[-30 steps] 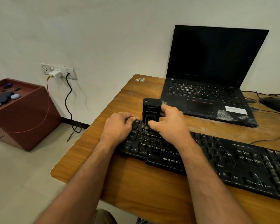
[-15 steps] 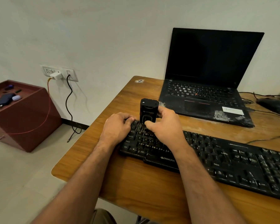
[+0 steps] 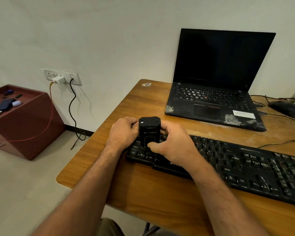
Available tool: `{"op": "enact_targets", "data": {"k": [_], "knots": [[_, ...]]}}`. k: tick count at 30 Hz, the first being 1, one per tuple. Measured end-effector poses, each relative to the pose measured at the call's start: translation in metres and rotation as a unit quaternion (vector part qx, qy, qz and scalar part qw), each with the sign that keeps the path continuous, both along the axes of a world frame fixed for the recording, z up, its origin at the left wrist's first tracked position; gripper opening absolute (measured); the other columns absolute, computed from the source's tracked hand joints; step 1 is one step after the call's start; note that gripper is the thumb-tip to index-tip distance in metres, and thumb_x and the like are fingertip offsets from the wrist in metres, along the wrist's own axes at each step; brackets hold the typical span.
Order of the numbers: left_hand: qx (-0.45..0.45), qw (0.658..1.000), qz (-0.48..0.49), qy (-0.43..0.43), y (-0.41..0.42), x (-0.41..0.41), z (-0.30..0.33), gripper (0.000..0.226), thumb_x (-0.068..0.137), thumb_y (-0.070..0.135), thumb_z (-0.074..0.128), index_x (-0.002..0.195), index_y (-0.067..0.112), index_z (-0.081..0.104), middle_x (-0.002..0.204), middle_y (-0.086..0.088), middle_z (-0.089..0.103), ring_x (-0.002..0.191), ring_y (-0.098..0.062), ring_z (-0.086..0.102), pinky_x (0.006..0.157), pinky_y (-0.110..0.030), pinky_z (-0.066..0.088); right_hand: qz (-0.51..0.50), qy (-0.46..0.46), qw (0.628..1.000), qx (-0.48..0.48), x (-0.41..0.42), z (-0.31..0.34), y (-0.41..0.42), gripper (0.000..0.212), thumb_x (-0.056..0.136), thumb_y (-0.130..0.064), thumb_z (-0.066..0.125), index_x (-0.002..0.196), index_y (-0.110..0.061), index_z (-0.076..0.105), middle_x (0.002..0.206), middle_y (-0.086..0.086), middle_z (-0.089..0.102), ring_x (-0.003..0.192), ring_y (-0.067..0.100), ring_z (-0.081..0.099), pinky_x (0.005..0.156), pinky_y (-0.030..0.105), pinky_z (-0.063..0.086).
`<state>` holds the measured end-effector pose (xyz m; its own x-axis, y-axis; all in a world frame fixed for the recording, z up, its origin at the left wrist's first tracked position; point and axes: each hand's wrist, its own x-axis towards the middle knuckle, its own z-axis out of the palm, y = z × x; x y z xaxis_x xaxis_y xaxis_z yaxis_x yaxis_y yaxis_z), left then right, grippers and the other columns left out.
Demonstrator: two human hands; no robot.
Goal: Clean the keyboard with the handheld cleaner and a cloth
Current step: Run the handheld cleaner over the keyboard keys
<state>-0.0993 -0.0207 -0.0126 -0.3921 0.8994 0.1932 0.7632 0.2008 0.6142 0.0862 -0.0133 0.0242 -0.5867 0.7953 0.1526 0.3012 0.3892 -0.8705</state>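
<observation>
Cleaner (image 3: 149, 133) stands upright on left end of keyboard (image 3: 237, 166), on tabletop (image 3: 143, 103). Right hand (image 3: 174, 147) fingers grip cleaner; left hand (image 3: 123, 133) fingers curl against its left side.

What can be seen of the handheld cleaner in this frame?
The handheld cleaner is a small matte black block, plastic by its look, with rounded corners, faint lettering and a recessed panel on its near face. It stands upright on the left end of the black keyboard. The right hand grips it, thumb on the near face; the left hand holds its left side.
</observation>
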Motion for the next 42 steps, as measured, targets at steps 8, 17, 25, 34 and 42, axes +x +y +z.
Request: {"op": "enact_targets", "data": {"k": [8, 17, 25, 34, 42], "knots": [[-0.001, 1.000, -0.009, -0.010, 0.003, -0.003, -0.003, 0.034, 0.094, 0.023, 0.057, 0.063, 0.035, 0.055, 0.073, 0.020, 0.059, 0.068, -0.002, 0.056, 0.061, -0.020, 0.040, 0.038, -0.011, 0.999, 0.012, 0.005, 0.003, -0.001, 0.041, 0.076, -0.005, 0.081, 0.109, -0.028, 0.072, 0.094, -0.016, 0.074, 0.084, -0.001, 0.069, 0.068, 0.019, 0.058], [0.003, 0.997, -0.030, -0.075, 0.001, -0.003, -0.004, 0.019, 0.097, 0.028, 0.060, 0.082, 0.032, 0.072, 0.091, 0.014, 0.073, 0.087, -0.010, 0.068, 0.089, -0.036, 0.057, 0.080, -0.039, 0.996, 0.023, 0.009, 0.005, -0.004, 0.040, 0.074, -0.006, 0.082, 0.108, -0.026, 0.074, 0.095, -0.011, 0.074, 0.085, 0.003, 0.070, 0.074, 0.023, 0.059], [-0.013, 0.997, -0.021, -0.070, -0.002, -0.002, 0.000, 0.028, 0.094, 0.028, 0.061, 0.066, 0.033, 0.063, 0.075, 0.014, 0.068, 0.072, -0.007, 0.065, 0.081, -0.033, 0.057, 0.050, -0.047, 0.997, 0.039, -0.004, 0.001, -0.007, 0.038, 0.078, -0.012, 0.081, 0.111, -0.027, 0.070, 0.092, -0.015, 0.071, 0.080, -0.003, 0.066, 0.066, 0.014, 0.055], [0.012, 1.000, -0.018, -0.017, -0.005, -0.001, -0.004, 0.038, 0.096, 0.022, 0.059, 0.060, 0.033, 0.055, 0.069, 0.011, 0.065, 0.069, -0.016, 0.063, 0.071, -0.034, 0.054, 0.006, -0.011, 1.000, -0.018, 0.001, 0.001, -0.006, 0.039, 0.079, -0.010, 0.080, 0.107, -0.033, 0.068, 0.090, -0.014, 0.072, 0.073, 0.001, 0.069, 0.058, 0.019, 0.057], [0.023, 0.998, -0.027, -0.059, -0.008, -0.003, -0.008, 0.022, 0.098, 0.033, 0.056, 0.105, 0.039, 0.076, 0.099, 0.015, 0.075, 0.095, -0.009, 0.068, 0.094, -0.041, 0.055, -0.066, -0.014, 0.998, -0.002, 0.003, -0.003, 0.006, 0.038, 0.082, -0.015, 0.078, 0.115, -0.031, 0.067, 0.091, -0.016, 0.071, 0.075, 0.000, 0.069, 0.058, 0.017, 0.056]]}}
